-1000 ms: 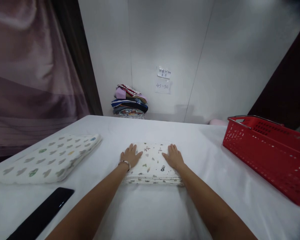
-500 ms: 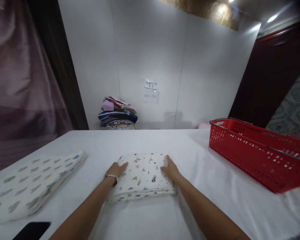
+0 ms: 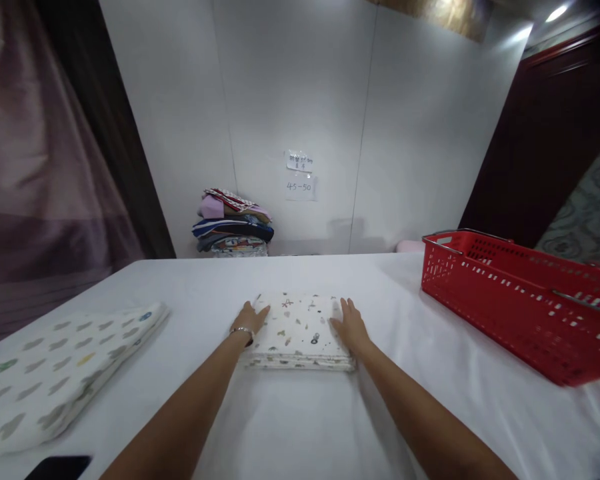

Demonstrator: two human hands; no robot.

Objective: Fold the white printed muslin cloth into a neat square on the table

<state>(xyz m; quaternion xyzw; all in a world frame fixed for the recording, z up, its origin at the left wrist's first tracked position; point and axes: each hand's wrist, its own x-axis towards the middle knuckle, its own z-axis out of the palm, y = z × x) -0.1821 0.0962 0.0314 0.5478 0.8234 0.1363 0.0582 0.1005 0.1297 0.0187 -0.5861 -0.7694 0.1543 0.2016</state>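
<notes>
A folded white cloth [image 3: 300, 328] with small grey, brown and green prints lies flat on the white-covered table, its layers showing along the near edge. My left hand [image 3: 250, 320], with a silver bracelet at the wrist, rests against the left side, thumb reaching over the top. At the right side my right hand [image 3: 351, 327] touches the edge with fingers stretched out and thumb over the cloth. Both hands are open, and neither lifts the cloth. The undersides of the hands are hidden.
To the left lies another folded white cloth [image 3: 60, 360] with grey cloud-like shapes. A dark flat object [image 3: 57, 468] sits at the near left edge. On the right stands a red plastic basket [image 3: 500, 303]. A stack of folded fabrics [image 3: 233, 223] is by the back wall.
The folded cloth has shifted away from me and slightly right, with both hands moving along its sides. Its outline looks squarer. The fingers of my right hand are more spread.
</notes>
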